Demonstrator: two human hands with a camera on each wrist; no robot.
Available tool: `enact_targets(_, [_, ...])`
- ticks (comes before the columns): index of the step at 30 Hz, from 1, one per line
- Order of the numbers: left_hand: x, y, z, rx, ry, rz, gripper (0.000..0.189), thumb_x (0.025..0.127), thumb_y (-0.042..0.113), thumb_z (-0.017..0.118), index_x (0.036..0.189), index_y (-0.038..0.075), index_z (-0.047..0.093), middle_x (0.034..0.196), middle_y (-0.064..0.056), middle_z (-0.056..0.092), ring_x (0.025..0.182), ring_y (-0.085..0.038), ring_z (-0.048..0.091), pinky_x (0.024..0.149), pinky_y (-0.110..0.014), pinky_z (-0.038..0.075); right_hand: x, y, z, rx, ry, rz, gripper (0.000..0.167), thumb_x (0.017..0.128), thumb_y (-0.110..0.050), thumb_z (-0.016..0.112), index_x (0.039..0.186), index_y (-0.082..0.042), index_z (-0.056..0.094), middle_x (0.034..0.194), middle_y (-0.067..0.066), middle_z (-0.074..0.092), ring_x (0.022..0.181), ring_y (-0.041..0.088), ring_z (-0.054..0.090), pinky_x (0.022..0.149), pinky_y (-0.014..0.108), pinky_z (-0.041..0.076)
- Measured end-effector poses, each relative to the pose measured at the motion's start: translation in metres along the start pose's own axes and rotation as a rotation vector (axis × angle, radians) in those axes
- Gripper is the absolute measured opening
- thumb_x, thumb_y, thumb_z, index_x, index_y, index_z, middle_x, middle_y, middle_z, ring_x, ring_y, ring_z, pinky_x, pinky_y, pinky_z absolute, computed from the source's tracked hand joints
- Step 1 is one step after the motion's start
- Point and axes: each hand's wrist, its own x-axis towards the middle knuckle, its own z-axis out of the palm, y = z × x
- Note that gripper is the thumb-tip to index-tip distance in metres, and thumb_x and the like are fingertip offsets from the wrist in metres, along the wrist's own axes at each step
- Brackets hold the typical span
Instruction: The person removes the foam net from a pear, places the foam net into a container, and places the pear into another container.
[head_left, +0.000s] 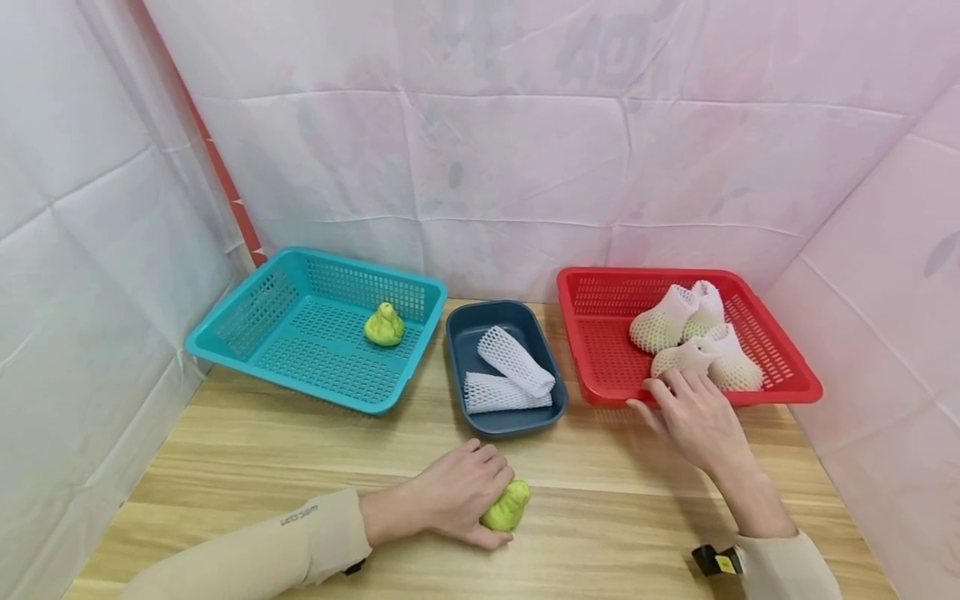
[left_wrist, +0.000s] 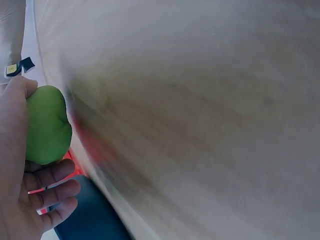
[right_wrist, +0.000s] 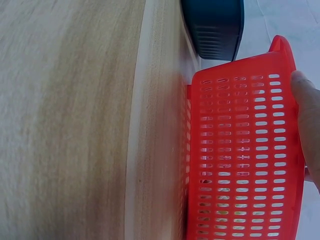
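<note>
I have the left hand (head_left: 465, 492) curled round the green fruit (head_left: 512, 505), pinching it at or just above the desk (head_left: 420, 454); which, I can't tell. The wrist view shows its lower fingers standing off the skin, so a loose hold could let the fruit roll away. The right hand (head_left: 697, 417) crosses the near rim of the red basket (head_left: 603, 346), fingertips close by a netted fruit (head_left: 678, 360); I can't tell whether they pinch anything. Weight on that rim could tip the basket, and a caught net could drag the fruit along. My room is widest between the hands; ahead of the left, the tray (head_left: 468, 337) rim sits near, and the cloth (head_left: 510, 167) closes off the back.
</note>
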Motion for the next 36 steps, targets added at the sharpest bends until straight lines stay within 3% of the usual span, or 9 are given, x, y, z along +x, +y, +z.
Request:
enact_targets(7, [0.0, -0.012, -0.014, 0.003, 0.029, -0.013, 0.067, 0.082, 0.083, 0.059, 0.103, 0.02, 0.065, 0.095, 0.008, 0.067, 0.086, -0.013, 0.059, 0.078, -0.029, 0.048, -0.001, 0.0, 0.001, 0.0, 0.003, 0.003, 0.064, 0.11, -0.056, 0.041, 0.093, 0.001, 0.067, 0.088, 0.018, 0.061, 0.079, 0.039, 0.058, 0.071, 0.049, 0.05])
enact_targets(20, [-0.005, -0.05, -0.051, 0.016, 0.05, -0.08, 0.066, 0.08, 0.079, 0.067, 0.104, 0.017, 0.065, 0.095, 0.004, 0.068, 0.088, -0.015, 0.061, 0.076, -0.03, 0.05, -0.001, 0.0, 0.001, -0.005, -0.007, 0.004, 0.065, 0.11, -0.057, 0.04, 0.094, 0.001, 0.067, 0.089, 0.018, 0.061, 0.081, 0.04, 0.059, 0.073, 0.049, 0.051])
enact_targets(28, [-0.013, -0.084, -0.073, 0.027, 0.084, -0.156, 0.067, 0.08, 0.075, 0.07, 0.104, 0.012, 0.067, 0.095, 0.001, 0.071, 0.088, -0.018, 0.065, 0.077, -0.033, 0.053, -0.001, 0.0, 0.002, -0.006, 0.013, -0.008, 0.065, 0.111, -0.055, 0.04, 0.094, 0.002, 0.068, 0.088, 0.019, 0.061, 0.08, 0.04, 0.058, 0.071, 0.048, 0.049])
enact_targets(36, [-0.025, -0.128, -0.093, 0.024, 0.08, -0.26, 0.072, 0.081, 0.07, 0.073, 0.109, 0.004, 0.069, 0.1, -0.006, 0.073, 0.092, -0.025, 0.068, 0.081, -0.038, 0.059, -0.001, 0.001, 0.002, -0.006, 0.014, -0.005, 0.065, 0.11, -0.056, 0.04, 0.094, 0.001, 0.068, 0.087, 0.018, 0.061, 0.079, 0.039, 0.058, 0.071, 0.048, 0.049])
